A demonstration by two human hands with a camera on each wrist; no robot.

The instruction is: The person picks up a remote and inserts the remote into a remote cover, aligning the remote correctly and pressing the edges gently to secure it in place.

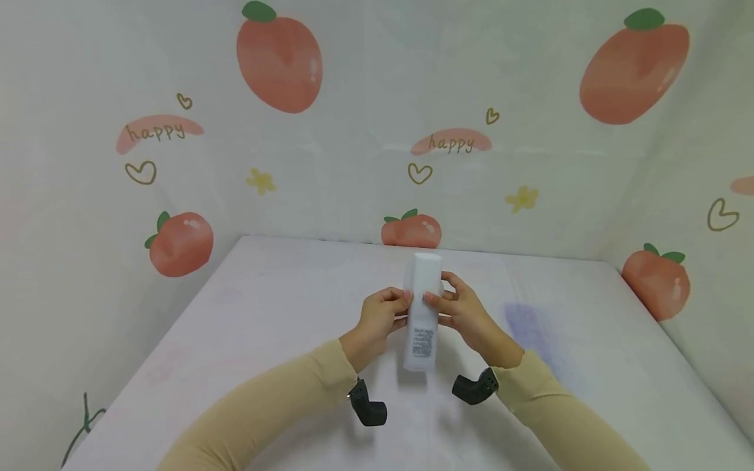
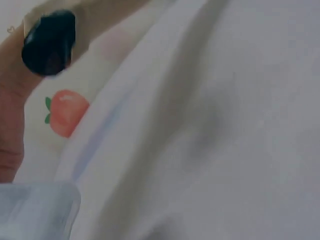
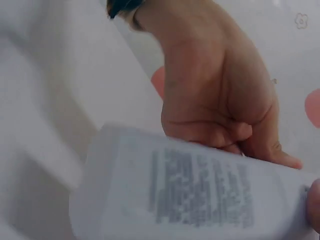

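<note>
A tall, slim white package [image 1: 425, 314] with a block of small print near its lower end stands upright between the two hands in the head view. My left hand [image 1: 377, 317] grips its left side, thumb on the front face. From the right side my right hand [image 1: 468, 314] holds it, with the thumb on the front and the fingers around the side and back. In the left wrist view only a pale, rounded end of the package [image 2: 37, 210] shows. The right wrist view gives its printed face [image 3: 195, 187] close up, and the small print is too blurred to read.
A white cloth covers the table [image 1: 294, 288], with a faint purple patch [image 1: 530, 330] to the right. Behind it hangs a white curtain [image 1: 353, 163] printed with peaches, hearts and "happy". Black wrist cameras [image 1: 368, 405] sit below both hands.
</note>
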